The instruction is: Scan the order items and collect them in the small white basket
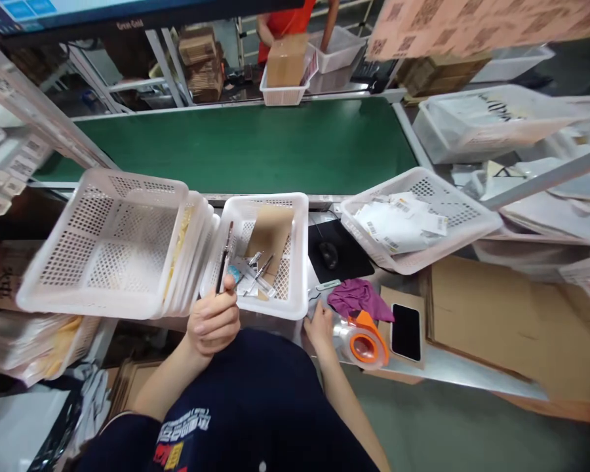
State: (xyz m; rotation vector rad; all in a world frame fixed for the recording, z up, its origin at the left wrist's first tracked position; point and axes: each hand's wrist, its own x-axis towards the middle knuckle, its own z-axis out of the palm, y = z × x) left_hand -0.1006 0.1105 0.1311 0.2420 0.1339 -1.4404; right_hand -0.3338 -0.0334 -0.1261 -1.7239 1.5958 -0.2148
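My left hand [214,321] pinches a slim brush [223,262] with a dark handle and a reddish-brown upper end, holding it upright over the left edge of a white basket [302,262]. In that basket lie a piece of brown cardboard [275,229] and several small clear-packed items [255,278], some thin and metallic. To the right of the basket, low on the table, my right hand [320,326] has its fingers closed at a grey, plastic-looking packet [313,300]. Next to it are a crumpled purple cloth [356,298] and an orange tape dispenser [366,344].
Nested white baskets [103,308] stand at left. A basket of white labelled packets [403,219] sits at right, beyond a computer mouse [328,254]. A phone [406,332] and flat cardboard [482,314] lie nearer. Behind the green conveyor belt [255,147], another person [290,23] handles baskets.
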